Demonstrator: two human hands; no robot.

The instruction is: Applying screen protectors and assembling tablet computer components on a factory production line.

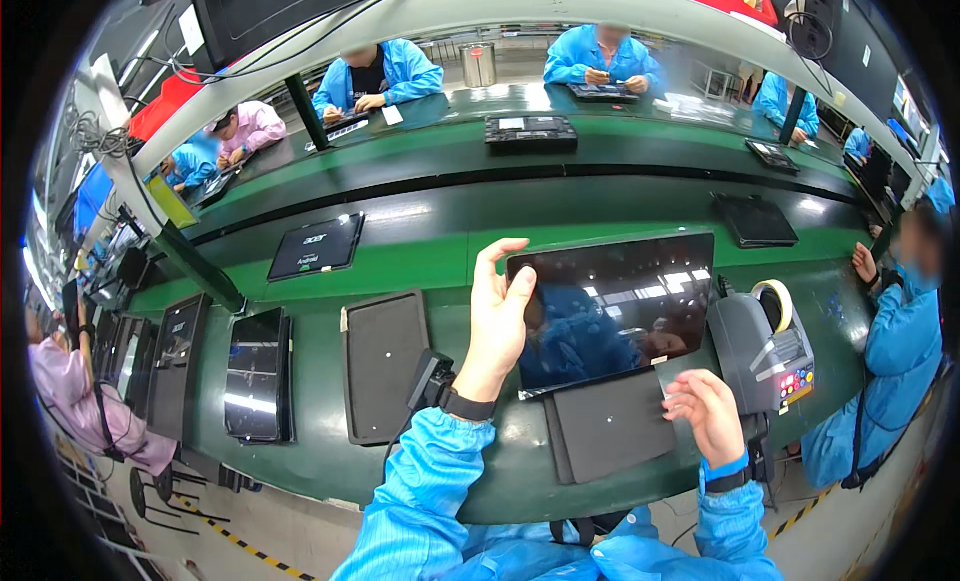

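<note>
A black tablet (620, 311) is tilted up in front of me, its glossy screen showing reflections. My left hand (500, 316) grips its left edge, thumb on the screen and fingers behind. A small pale tab (658, 361) sits on the tablet's lower edge. Just below the tablet's lower right corner is my right hand (708, 413), fingers loosely bent and apart, with no object visible in them. Dark foam trays (612, 431) lie stacked below the tablet. Right of the tablet stands a grey tape dispenser (765, 341) with a tape roll (775, 306) and coloured buttons.
An unoccupied dark tray (385, 366) lies left of my left forearm. Stacked tablets (258, 376) rest farther left. Another tablet with a lit screen (316, 247) lies on the green conveyor (430, 266), and a dark device (755, 221) sits at right. Co-workers sit across and at both sides.
</note>
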